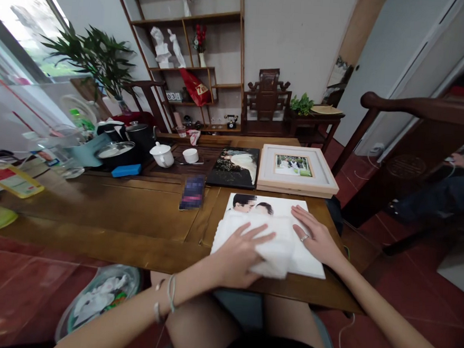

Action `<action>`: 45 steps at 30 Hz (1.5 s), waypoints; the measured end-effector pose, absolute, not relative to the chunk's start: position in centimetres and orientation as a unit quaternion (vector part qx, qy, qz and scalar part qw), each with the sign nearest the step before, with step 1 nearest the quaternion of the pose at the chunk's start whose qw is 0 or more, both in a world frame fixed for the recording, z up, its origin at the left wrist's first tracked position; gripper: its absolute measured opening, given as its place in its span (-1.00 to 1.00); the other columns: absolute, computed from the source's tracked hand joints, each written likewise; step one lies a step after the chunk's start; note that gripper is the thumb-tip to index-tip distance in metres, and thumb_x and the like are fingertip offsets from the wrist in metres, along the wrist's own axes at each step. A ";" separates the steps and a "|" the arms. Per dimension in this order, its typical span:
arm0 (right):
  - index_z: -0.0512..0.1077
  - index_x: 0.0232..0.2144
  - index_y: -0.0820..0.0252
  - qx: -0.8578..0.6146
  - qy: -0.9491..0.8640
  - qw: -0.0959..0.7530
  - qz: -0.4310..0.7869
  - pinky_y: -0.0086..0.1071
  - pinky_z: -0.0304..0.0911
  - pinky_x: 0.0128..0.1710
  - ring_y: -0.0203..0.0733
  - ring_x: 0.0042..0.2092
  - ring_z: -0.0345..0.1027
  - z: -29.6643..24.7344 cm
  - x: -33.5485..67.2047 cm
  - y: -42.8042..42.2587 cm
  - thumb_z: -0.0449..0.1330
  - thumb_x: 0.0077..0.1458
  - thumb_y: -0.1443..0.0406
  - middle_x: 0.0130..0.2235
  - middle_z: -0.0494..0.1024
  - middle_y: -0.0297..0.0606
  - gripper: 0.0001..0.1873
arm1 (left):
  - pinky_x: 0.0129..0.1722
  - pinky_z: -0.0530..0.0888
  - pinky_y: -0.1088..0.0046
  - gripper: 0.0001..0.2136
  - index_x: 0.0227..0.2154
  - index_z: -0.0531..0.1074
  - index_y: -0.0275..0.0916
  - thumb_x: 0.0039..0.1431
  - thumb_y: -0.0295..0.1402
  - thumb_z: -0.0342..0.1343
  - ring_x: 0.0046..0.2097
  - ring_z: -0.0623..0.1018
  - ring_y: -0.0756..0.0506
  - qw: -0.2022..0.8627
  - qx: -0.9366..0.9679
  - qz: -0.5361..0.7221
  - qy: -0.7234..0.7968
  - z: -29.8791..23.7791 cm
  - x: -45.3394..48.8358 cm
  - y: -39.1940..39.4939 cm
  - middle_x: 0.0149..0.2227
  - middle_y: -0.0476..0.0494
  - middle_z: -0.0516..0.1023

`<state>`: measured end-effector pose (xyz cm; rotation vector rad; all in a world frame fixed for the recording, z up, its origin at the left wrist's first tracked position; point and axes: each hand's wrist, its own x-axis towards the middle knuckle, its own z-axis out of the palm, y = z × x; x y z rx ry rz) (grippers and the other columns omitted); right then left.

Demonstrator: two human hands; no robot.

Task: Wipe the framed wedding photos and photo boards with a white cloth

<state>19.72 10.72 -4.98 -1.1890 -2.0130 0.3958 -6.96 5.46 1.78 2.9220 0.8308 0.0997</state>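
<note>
A white photo panel (309, 259) lies flat at the front of the wooden table, printed with two people's heads near its top edge. Across its lower left spreads a crumpled white paper towel (280, 243). My left hand (240, 257) presses on this towel, its fingers bent over it and folds bunched by the thumb. At the panel's right side, my right hand (317, 238) rests with fingers stretched out flat, a ring on one of them. It holds nothing. Much of the panel's print is hidden under the towel and left hand.
Behind the panel are a dark photo panel (219, 176) and a pale framed photo (325, 180). A phone (192, 192), blue block (126, 170), white teapot (162, 155) and cup (190, 155) stand left. A waste bin (132, 283) is below the table; a wooden chair (395, 159) stands right.
</note>
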 end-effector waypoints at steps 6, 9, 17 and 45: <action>0.36 0.09 0.12 -0.472 -0.783 0.375 0.153 0.05 0.07 0.23 -0.01 0.23 0.13 -4.7 19.7 10.6 0.06 0.18 0.20 0.16 0.36 -0.15 -0.57 | 0.21 -0.19 -0.20 -0.67 -0.05 0.45 -0.12 0.23 -0.13 -0.03 0.33 -0.02 -0.30 0.017 0.949 0.065 0.308 1.3 -6.8 13.3 0.30 -0.16 0.10; 0.35 0.10 0.16 -0.469 -0.787 0.372 0.150 0.04 0.06 0.23 -0.02 0.24 0.12 -4.7 19.7 10.6 0.05 0.19 0.20 0.17 0.35 -0.11 -0.56 | 0.19 -0.17 -0.24 -0.69 -0.02 0.43 -0.12 0.23 -0.22 -0.02 0.34 -0.05 -0.30 0.018 0.948 0.061 0.311 1.2 -6.8 14.2 0.31 -0.14 0.06; 0.33 0.11 0.08 -0.468 -0.784 0.378 0.154 0.07 0.06 0.22 -0.02 0.23 0.13 -4.9 19.7 10.6 0.06 0.18 0.23 0.17 0.35 -0.18 -0.57 | 0.21 -0.09 -0.22 -0.56 0.09 0.32 -0.08 0.11 -0.42 -0.02 0.35 -0.14 -0.28 0.062 0.956 0.020 0.286 2.3 -7.1 6.0 0.34 -0.04 -0.04; 0.33 0.11 0.06 -0.459 -0.785 0.384 0.160 0.07 0.07 0.22 -0.01 0.23 0.13 -4.9 19.8 10.6 0.06 0.17 0.26 0.18 0.34 -0.19 -0.56 | 0.19 -0.19 -0.29 -0.70 -0.13 0.50 -0.17 0.05 -0.27 0.13 0.33 -0.18 -0.47 0.025 0.955 0.041 0.294 0.6 -5.1 1.9 0.34 -0.19 -0.08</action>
